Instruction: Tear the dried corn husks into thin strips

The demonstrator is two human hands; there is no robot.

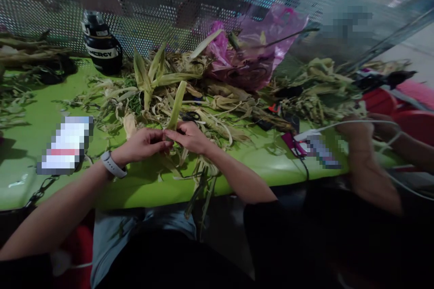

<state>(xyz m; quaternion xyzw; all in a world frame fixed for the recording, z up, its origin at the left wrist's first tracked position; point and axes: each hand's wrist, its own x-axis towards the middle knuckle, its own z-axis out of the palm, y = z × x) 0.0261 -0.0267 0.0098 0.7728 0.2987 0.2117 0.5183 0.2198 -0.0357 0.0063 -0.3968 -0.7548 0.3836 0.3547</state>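
My left hand (142, 144), with a white watch on its wrist, and my right hand (191, 137) meet over the near edge of a green table (37, 122). Both pinch the base of a long pale green leaf strip (176, 104) that rises away from me. Fingers of both hands are closed on it. More dry leaf strips (203, 180) hang over the table edge below my hands. A heap of dried and green leaves (176, 86) lies just beyond them.
Black scissors (190, 116) lie in the leaves behind my right hand. A black bottle (101, 45) stands at the back left, a pink plastic bag (251, 54) at the back. Another person's arm (366, 162) rests at the right near a white cable. Perforated metal screen behind.
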